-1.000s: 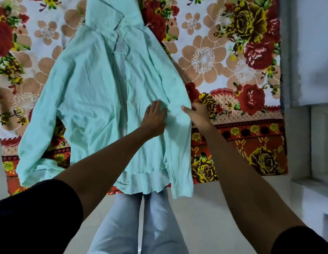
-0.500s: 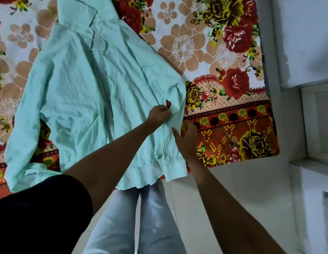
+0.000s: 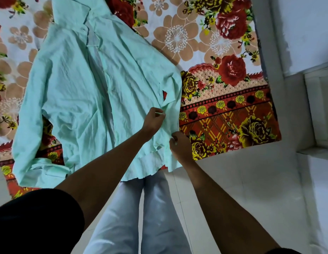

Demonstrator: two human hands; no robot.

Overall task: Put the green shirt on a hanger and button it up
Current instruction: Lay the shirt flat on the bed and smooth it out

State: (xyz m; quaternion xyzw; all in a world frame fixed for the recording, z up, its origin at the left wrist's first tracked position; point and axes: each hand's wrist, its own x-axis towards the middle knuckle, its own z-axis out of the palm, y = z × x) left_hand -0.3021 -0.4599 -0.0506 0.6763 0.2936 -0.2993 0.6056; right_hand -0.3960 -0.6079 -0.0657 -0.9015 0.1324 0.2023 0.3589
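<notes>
I saw the green shirt [image 3: 82, 92] spread flat on the floral bedsheet [image 3: 223, 114], collar away from me, one sleeve trailing far to the L of both hands. L hand [image 3: 153, 120] had fingers curled, pinching a fold of fabric nr the shirt's R edge. R hand [image 3: 179, 146] sat just below and R of it, fingertips pinching the same edge closer to the hem. Pale trousers [image 3: 141, 217] and tiled floor [image 3: 242, 180] lay under my forearms.
</notes>
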